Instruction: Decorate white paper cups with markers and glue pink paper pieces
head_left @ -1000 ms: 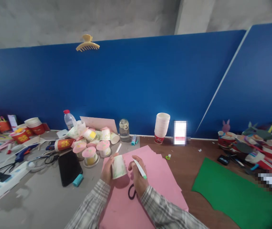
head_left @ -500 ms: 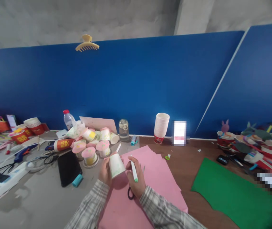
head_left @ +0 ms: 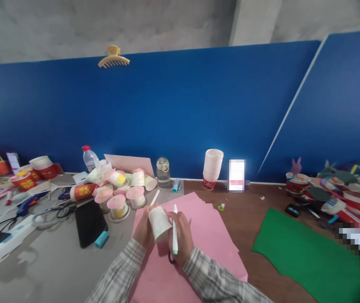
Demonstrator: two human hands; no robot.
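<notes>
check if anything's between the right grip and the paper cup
Nothing visible: the right grip, holding a white marker, is right beside the paper cup in the left grip. Whether it touches the cup is unclear.

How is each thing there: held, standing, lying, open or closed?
White cup: tilted, held in the left hand
Green-ended marker: held in the right hand
Red-capped bottle: standing, cap on
Glass jar: upright
Paper-cup stack: nested, standing
Black tablet: lying flat
Scissors: mostly hidden, open or closed unclear
Pink sheets: stacked, lying flat
Green sheet: lying flat
</notes>
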